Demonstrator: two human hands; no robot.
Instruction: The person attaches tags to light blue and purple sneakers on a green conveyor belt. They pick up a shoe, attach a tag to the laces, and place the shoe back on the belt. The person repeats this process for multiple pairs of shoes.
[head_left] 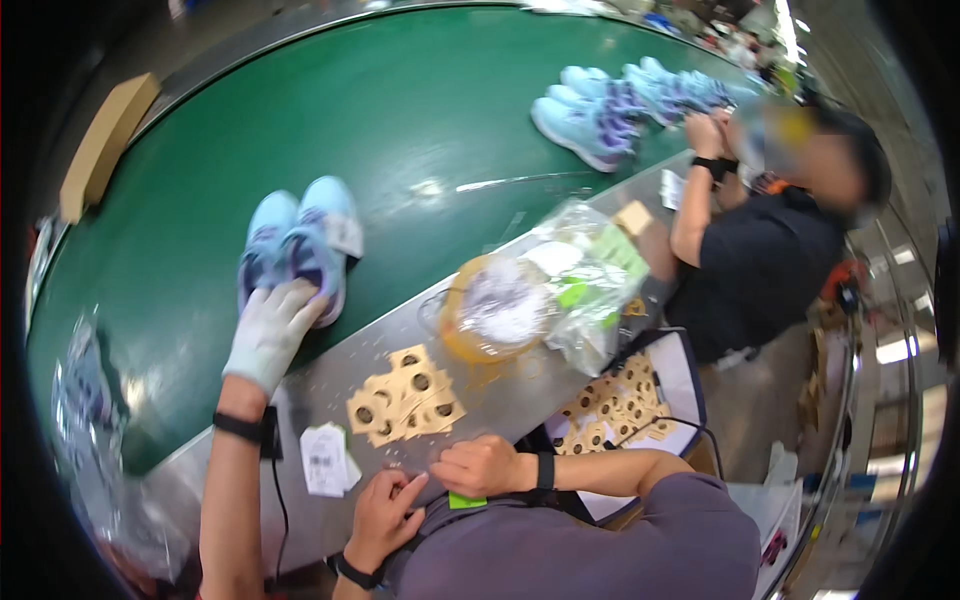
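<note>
- The left hand [272, 335] wears a white knit glove. Its fingers lie flat and apart on the heels of the soft blue shoes [300, 245].
- The shoes sit side by side on the smooth green belt [400, 120].
- Small brown card tags [405, 405] lie on the shiny metal table [330, 385].

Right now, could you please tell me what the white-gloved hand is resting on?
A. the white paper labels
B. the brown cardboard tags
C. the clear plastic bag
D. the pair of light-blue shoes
D: the gloved left hand lies with its fingers on the heel end of the pair of light-blue shoes, which sits on the green belt.
</note>
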